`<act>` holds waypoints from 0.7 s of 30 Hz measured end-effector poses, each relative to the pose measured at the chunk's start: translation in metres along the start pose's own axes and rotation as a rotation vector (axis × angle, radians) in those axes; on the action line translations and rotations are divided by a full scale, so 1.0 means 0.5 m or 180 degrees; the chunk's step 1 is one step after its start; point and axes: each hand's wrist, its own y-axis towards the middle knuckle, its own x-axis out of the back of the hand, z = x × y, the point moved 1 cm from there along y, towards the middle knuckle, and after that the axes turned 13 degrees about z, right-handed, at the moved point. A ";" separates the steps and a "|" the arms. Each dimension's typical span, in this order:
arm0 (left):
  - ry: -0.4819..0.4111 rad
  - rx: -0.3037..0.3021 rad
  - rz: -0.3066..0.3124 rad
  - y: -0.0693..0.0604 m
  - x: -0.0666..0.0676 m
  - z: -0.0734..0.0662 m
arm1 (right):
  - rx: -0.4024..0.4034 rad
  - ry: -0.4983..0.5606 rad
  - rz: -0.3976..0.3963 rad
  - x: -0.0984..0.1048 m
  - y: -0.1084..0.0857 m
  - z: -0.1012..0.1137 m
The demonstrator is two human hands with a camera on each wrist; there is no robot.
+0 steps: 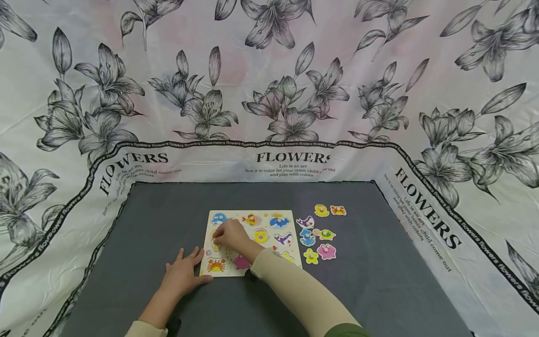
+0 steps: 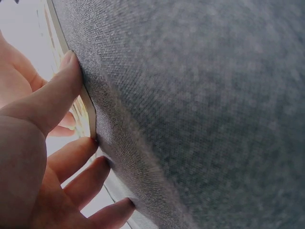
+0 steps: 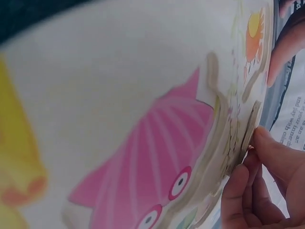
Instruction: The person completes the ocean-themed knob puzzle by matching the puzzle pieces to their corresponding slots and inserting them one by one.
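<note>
A pale wooden sea-animal puzzle board (image 1: 265,267) lies on the dark grey cloth. My left hand (image 1: 182,273) rests at its near left corner, fingers spread along the left edge and thumb at the near edge; the left wrist view shows the thumb (image 2: 64,90) touching the board's side. Reaching over the board, my right hand (image 1: 231,236) pinches a thin puzzle piece (image 3: 250,125) at the left side, above the orange crab picture (image 1: 216,265). The fingers largely hide that piece, so its picture cannot be told. In the right wrist view a pink fish (image 3: 152,152) fills the foreground.
Right of the board lie several loose pieces: a yellow octopus (image 1: 322,210), a crab (image 1: 338,210), a purple whale (image 1: 305,222), a blue piece (image 1: 307,238), a turtle (image 1: 325,234), a pink fish (image 1: 326,252) and a yellow star (image 1: 311,256). Flower-printed cloth (image 1: 290,164) borders the table.
</note>
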 end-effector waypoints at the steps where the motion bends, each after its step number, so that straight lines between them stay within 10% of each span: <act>1: 0.0005 -0.0004 0.0000 0.001 0.001 0.000 | 0.0006 -0.0011 0.0000 0.001 0.000 -0.001; 21: 0.0039 0.0025 0.0020 0.004 -0.005 -0.007 | 0.0325 -0.0189 0.0069 -0.003 -0.004 -0.016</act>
